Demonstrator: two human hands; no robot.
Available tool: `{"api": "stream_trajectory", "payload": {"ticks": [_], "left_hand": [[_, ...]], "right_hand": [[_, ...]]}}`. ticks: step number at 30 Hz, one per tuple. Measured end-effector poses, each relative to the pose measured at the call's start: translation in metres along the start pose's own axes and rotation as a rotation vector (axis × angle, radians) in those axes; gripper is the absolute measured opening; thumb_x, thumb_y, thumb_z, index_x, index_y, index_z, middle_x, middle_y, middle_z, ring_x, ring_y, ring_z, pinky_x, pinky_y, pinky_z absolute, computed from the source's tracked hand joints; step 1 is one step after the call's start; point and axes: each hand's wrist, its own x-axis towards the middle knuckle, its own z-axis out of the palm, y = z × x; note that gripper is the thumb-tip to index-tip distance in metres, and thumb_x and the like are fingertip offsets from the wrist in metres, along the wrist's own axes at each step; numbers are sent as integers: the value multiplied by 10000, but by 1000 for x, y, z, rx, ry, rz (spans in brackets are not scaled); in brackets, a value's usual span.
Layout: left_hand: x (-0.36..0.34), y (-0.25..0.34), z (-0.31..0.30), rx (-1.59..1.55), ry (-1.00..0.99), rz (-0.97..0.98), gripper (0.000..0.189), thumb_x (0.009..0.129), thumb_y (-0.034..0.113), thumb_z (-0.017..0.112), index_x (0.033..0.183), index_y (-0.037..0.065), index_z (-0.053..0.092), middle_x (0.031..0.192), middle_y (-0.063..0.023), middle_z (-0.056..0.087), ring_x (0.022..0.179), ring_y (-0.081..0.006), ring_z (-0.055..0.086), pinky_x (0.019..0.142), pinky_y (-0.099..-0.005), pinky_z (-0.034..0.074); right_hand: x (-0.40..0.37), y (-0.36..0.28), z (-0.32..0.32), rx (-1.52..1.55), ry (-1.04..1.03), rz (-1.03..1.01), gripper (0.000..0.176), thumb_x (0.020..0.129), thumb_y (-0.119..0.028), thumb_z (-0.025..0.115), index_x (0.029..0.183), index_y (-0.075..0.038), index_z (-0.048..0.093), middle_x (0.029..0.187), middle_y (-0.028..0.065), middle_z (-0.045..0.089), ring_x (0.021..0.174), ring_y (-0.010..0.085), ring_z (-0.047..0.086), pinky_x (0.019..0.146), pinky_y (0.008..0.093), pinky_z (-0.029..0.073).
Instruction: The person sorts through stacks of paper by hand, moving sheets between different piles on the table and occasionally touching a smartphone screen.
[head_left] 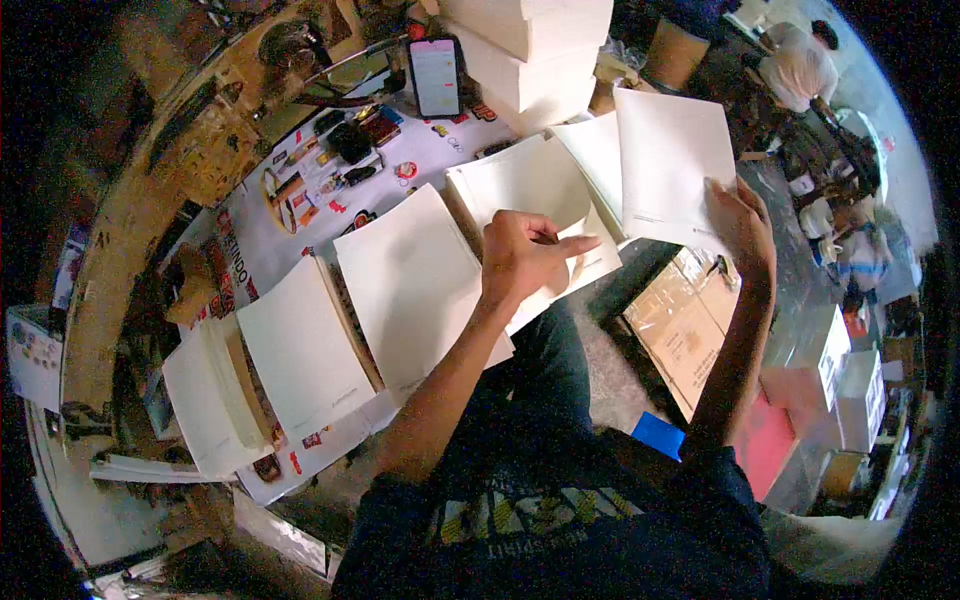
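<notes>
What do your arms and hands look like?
My left hand and right hand are bare: no gloves, and I see no watch. Short, dark sleeves belong to my dark shirt, which has yellow and pale lettering.

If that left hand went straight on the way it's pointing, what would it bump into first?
The left hand would probably meet the near lower corner of the white sheet held by the right hand. Depth is unclear, though, so it might pass under or over it.
</notes>
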Motion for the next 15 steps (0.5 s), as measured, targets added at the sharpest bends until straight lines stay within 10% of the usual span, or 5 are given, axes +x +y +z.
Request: {"api": "stream_trajectory", "payload": {"ticks": [7,11,13,15], "left_hand": [[-19,-13,1,-509,189,83,288,847,208,708,878,1,510,753,-98,637,636,-116,605,542,-242,481],[-43,-7,-23,-566,-21,108,323,835,249,719,936,21,515,822,-127,653,711,-164,635,650,-285,512],[-63,-13,-33,-149,64,417,429,758,348,783,963,52,549,822,-84,665,706,-205,627,685,-323,504],[-92,-9,-52,387,137,284,565,597,360,858,955,48,553,902,-132,627,893,-325,600,836,-423,472]], "right_hand": [[2,-9,43,-276,-50,-60,434,843,-293,660,1196,-48,600,1053,80,662,937,189,616,880,329,459],[2,48,78,-348,-257,44,559,834,-309,689,1294,-40,522,1111,97,648,1019,198,597,929,321,440],[7,68,85,-471,-353,65,599,837,-328,693,1312,-19,498,1174,119,620,1063,221,581,955,336,435],[7,72,79,-250,-502,151,647,834,-380,687,1323,-11,479,1235,143,578,1102,238,558,975,350,422]]}}
